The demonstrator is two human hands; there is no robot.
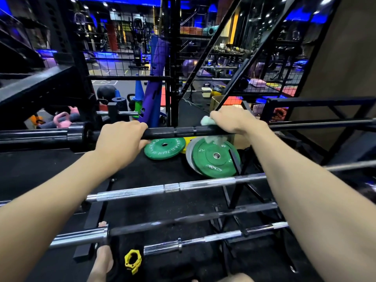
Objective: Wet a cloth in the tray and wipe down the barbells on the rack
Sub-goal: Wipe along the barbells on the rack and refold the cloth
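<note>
Left hand (120,139) fingers curled over the top of the black barbell (162,132), thumb tucked under, holding tight. Right hand (236,120) fingers wrapped round the same bar a bit to the right, squeezing a pale green cloth (206,120) against it, with a scrap of cloth hanging down under the bar. Black barbell lying sideways across the top of the black rack (317,102), its fat end sleeve (75,134) off to the left. Closer in, a shiny silver barbell (162,190) one step down, then a dark barbell (183,220), then another silver barbell (203,240) nearest of all. Under the top bar, on the black floor, a small green weight plate (164,148) lying flat, and a bigger green weight plate (215,157) leaning just to its right. Yellow bar collar (132,260) on the floor near the bottom, beside a bare foot (103,259). Pink kettlebell (62,120) far off on the left. No tray to be seen here.
</note>
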